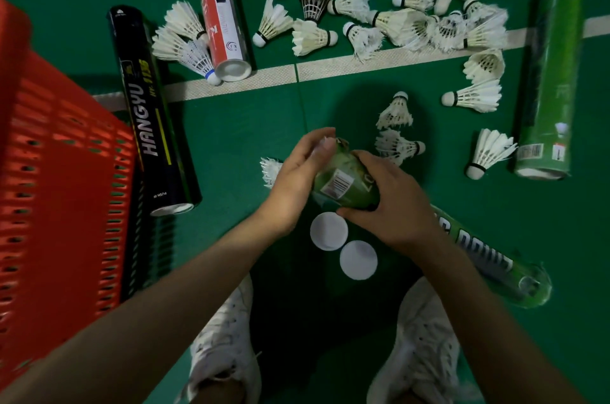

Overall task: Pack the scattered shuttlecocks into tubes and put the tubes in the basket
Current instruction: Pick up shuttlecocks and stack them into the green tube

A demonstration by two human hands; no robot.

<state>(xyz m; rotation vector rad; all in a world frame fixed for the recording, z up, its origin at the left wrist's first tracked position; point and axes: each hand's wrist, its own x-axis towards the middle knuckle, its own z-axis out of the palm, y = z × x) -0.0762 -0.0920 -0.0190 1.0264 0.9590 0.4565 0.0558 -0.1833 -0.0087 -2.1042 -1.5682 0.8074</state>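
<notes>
A green tube (343,179) stands on end between my hands, its mouth pointing up at me. My right hand (389,202) grips its lower side. My left hand (297,179) is at the tube's mouth with fingers curled over something white, likely a shuttlecock; what it holds is mostly hidden. One shuttlecock (269,169) lies just left of my left hand, and two more (396,113) lie just beyond the tube. Many white shuttlecocks (425,24) are scattered across the far floor. The orange basket (49,172) stands at the left.
Two white caps (328,231) lie on the green floor below my hands. A black tube (152,113), a red and white tube (221,7), a green tube (551,73) and another green tube (488,258) lie around. My white shoes (224,347) are at the bottom.
</notes>
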